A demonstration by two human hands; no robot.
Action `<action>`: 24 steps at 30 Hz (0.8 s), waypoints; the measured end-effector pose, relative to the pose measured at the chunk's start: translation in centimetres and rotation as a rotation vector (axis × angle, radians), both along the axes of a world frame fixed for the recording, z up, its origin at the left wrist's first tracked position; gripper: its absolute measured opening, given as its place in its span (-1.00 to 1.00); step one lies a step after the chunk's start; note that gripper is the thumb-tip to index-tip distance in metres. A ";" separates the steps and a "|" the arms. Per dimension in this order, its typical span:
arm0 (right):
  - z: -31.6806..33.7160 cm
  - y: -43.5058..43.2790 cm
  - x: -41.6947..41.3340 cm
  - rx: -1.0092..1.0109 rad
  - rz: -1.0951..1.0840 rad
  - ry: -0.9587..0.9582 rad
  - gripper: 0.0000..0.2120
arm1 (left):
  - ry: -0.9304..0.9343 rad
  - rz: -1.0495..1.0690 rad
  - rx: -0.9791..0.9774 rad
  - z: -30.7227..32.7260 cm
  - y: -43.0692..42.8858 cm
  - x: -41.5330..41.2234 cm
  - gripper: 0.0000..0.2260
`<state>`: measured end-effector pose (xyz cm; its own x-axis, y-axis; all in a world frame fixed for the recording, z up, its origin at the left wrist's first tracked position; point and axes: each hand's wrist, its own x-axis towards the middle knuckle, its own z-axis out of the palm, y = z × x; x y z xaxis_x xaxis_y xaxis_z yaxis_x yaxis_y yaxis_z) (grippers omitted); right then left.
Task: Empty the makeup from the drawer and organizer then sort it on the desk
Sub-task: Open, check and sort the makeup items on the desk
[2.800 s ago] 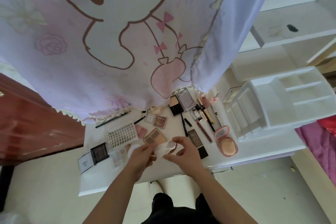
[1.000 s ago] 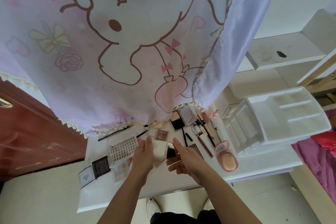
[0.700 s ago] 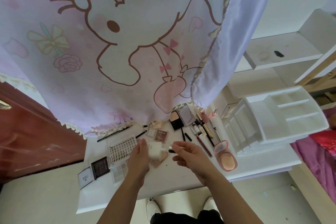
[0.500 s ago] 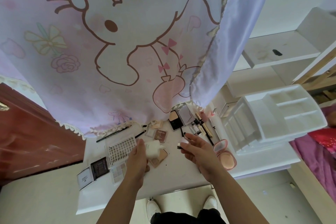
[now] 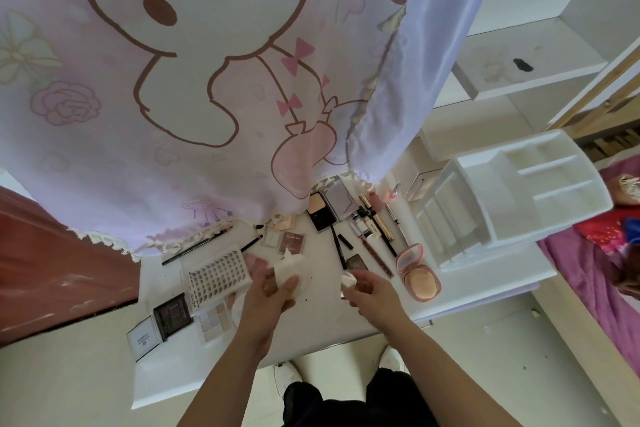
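Looking down past a cartoon curtain (image 5: 207,87) draping over the back of a white desk (image 5: 322,322). Seeing the organizer (image 5: 502,198) standing at the desk's right end, with makeup (image 5: 377,218) lying spread between it and the lash tray (image 5: 218,272). Curling the left hand (image 5: 270,295) round a white pad (image 5: 289,269) above the desk. Pinching a small white-tipped item (image 5: 347,278) in the right hand (image 5: 372,289).
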<state>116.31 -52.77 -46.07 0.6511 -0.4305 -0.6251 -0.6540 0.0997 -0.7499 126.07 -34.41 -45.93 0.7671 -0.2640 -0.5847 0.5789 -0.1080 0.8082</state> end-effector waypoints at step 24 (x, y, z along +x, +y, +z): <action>-7.2 3.6 1.9 -0.484 0.143 0.057 -0.67 | -0.492 -0.361 0.629 -6.2 -3.8 3.5 -0.62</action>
<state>118.23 -49.18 -53.26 0.6951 -0.5889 -0.4124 -0.6771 -0.3435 -0.6508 129.60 -38.24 -52.09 0.9022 -0.2792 -0.3286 0.0247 -0.7274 0.6858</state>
